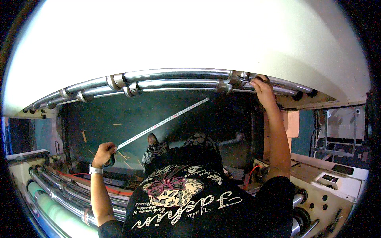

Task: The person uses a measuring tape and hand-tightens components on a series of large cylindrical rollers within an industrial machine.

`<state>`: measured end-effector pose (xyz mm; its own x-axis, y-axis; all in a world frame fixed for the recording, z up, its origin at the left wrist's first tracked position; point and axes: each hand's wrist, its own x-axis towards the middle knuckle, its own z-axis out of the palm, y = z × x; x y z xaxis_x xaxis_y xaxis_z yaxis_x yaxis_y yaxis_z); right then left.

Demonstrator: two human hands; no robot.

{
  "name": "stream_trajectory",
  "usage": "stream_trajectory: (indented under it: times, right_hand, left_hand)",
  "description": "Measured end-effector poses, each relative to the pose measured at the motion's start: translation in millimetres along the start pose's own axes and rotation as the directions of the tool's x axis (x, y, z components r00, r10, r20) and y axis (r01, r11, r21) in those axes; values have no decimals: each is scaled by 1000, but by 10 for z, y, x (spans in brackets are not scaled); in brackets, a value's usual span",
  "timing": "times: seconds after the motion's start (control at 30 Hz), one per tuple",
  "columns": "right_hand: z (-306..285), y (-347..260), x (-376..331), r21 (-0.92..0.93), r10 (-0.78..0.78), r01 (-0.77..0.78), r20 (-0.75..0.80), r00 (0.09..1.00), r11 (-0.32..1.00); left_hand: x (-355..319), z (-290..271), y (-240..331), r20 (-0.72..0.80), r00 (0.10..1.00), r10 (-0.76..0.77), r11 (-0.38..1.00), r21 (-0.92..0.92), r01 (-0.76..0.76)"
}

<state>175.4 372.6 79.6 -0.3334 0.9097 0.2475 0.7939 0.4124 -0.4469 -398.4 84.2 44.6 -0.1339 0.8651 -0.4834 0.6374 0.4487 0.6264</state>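
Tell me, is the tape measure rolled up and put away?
No, the tape measure is pulled out long, running from the left hand up toward the metal rollers.

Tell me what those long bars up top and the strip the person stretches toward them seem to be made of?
The bars look like polished metal, probably chromed steel: bright, mirror-like highlights run along them. The strip, pulled out by the left hand, looks like a thin painted metal measuring tape, pale with fine marks, though coated fabric is possible. The right hand touches the bars.
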Motion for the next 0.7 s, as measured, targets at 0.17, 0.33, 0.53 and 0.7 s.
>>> stream_trajectory:
  times: [0.17, 0.33, 0.53, 0.7]
  right_hand:
    - [-18, -18, 9, -80, 90, -83, 87, 992, 993]
    - [54, 62, -62, -95, 107, -102, 46, 993, 990]
    - [307, -126, -213, -459, -37, -98, -275, 961, 883]
    - [558, -27, -266, -488, -23, -191, -398, 917, 852]
  left_hand:
    - [134, -76, 77, 45, 999, -23, 1000, 0, 23]
    - [308, -215, 307, 117, 993, 32, 998, 46, -37]
    - [360, -305, 443, 116, 987, 114, 986, 109, -127]
    - [405, -371, 643, 88, 995, 51, 998, 21, -53]
